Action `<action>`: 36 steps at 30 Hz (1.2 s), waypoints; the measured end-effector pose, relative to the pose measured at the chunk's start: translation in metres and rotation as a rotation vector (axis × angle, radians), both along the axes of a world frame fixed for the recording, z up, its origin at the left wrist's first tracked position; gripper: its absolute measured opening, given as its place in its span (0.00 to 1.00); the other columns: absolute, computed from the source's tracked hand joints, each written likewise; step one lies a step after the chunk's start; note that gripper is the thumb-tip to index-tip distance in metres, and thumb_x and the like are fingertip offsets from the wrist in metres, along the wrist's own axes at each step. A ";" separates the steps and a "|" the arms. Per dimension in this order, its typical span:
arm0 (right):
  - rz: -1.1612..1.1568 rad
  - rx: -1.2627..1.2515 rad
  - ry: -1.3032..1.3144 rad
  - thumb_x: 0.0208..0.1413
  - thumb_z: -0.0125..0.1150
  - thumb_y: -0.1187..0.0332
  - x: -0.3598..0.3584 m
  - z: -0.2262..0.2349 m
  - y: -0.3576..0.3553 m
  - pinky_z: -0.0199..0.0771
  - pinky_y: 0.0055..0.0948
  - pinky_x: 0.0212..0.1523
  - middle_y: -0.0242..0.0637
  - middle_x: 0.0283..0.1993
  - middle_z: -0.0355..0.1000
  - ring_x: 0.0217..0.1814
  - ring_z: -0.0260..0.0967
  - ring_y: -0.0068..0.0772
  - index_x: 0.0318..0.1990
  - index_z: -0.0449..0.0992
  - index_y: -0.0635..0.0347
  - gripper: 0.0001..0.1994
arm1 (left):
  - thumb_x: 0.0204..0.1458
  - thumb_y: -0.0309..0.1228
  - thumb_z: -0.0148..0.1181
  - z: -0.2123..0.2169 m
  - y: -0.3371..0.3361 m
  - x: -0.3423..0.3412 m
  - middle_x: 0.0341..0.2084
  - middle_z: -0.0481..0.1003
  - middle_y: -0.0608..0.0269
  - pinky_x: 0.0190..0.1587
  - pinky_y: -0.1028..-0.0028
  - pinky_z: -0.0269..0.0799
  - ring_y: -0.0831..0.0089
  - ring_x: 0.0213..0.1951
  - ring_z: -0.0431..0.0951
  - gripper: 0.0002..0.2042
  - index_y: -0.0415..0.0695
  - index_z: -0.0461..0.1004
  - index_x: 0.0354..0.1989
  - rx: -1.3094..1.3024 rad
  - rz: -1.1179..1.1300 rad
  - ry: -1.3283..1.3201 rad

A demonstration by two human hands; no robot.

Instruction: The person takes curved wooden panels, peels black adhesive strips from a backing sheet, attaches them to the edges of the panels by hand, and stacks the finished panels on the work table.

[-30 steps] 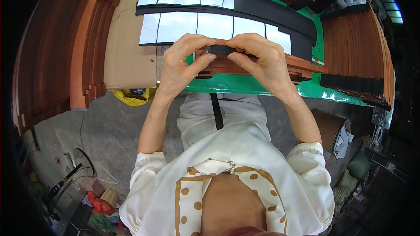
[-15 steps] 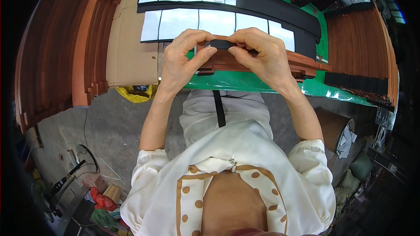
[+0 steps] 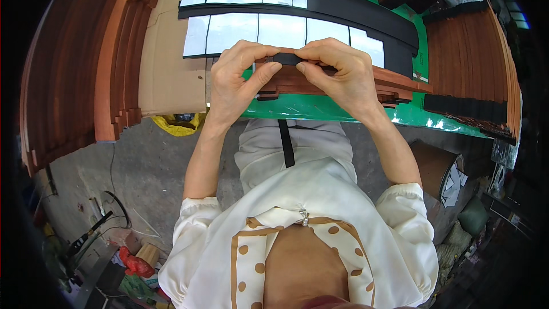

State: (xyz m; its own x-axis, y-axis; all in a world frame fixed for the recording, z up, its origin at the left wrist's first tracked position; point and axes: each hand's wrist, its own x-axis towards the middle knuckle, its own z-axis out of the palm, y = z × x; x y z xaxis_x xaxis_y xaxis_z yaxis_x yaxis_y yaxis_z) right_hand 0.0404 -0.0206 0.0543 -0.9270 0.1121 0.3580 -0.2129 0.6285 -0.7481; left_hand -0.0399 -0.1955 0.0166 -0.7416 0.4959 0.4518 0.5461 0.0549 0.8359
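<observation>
Between my two hands is a short black strip (image 3: 287, 59), held just above reddish-brown wooden boards (image 3: 300, 84) at the green table's near edge. My left hand (image 3: 240, 77) pinches the strip's left end between thumb and fingers. At the other end, my right hand (image 3: 341, 71) has the same thumb-and-finger pinch. Part of the strip is hidden by my fingertips, and whether it touches the wood I cannot tell. Just beyond my hands lie black sheets (image 3: 366, 17) with white backing pieces (image 3: 281, 30), cut by dark lines.
Tall stacks of brown boards stand at the left (image 3: 117, 63) and right (image 3: 466, 57). Cardboard (image 3: 171, 74) covers the table's left part, and green sheeting (image 3: 303, 106) its front. Below are a yellow bag (image 3: 174, 126) and a round brown bin (image 3: 437, 166).
My left hand has shifted very slightly left, still pinching the strip. My right hand keeps its grip in nearly the same place.
</observation>
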 end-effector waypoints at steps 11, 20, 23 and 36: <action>-0.004 0.022 0.081 0.44 0.62 0.73 0.000 -0.008 -0.004 0.72 0.30 0.26 0.35 0.30 0.74 0.28 0.73 0.35 0.32 0.77 0.60 0.06 | 0.48 0.23 0.59 0.000 -0.003 0.007 0.31 0.73 0.58 0.38 0.72 0.67 0.67 0.33 0.72 0.07 0.37 0.73 0.37 -0.040 -0.012 -0.055; 0.032 0.082 -0.105 0.47 0.63 0.76 -0.001 0.006 0.004 0.73 0.21 0.31 0.35 0.35 0.74 0.31 0.72 0.23 0.36 0.76 0.65 0.08 | 0.51 0.27 0.60 -0.004 0.003 0.005 0.32 0.73 0.60 0.37 0.73 0.68 0.71 0.33 0.72 0.09 0.37 0.73 0.38 0.000 -0.037 -0.090; 0.051 -0.020 -0.129 0.48 0.64 0.75 -0.004 0.007 0.003 0.73 0.21 0.33 0.35 0.36 0.74 0.32 0.72 0.24 0.36 0.76 0.65 0.08 | 0.52 0.29 0.61 -0.005 0.001 0.007 0.33 0.74 0.61 0.37 0.74 0.68 0.72 0.33 0.72 0.09 0.38 0.74 0.38 0.035 -0.026 -0.174; 0.033 -0.114 -0.113 0.48 0.62 0.76 0.000 0.001 0.002 0.72 0.20 0.31 0.35 0.36 0.75 0.31 0.71 0.20 0.37 0.78 0.66 0.08 | 0.51 0.28 0.61 -0.004 0.000 0.004 0.33 0.74 0.64 0.38 0.77 0.67 0.77 0.33 0.70 0.09 0.38 0.76 0.39 0.048 -0.049 -0.138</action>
